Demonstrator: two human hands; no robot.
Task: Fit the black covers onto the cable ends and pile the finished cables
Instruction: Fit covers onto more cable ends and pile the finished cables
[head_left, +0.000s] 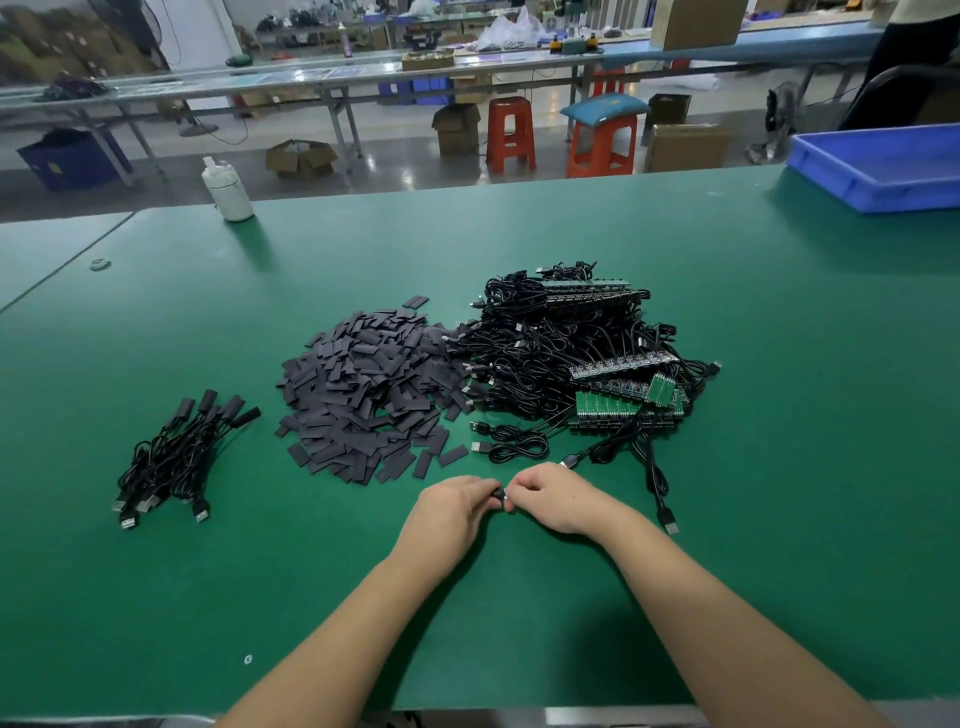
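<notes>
A black cover (497, 492) sat pinched between both hands at 6 o'clock on the mat (727, 312); left hand (451, 506) and right hand (553, 496) met fingertip to fingertip. Covers (369, 395) lay at 12, unfinished cables (561, 358) at 1, finished cables (176, 457) at 9.

Both hands (506, 501) pinching a black cover (497, 493) between covers heap (371, 397) and finished cables (179, 457).

no readable text, labels or numbers anywhere
</notes>
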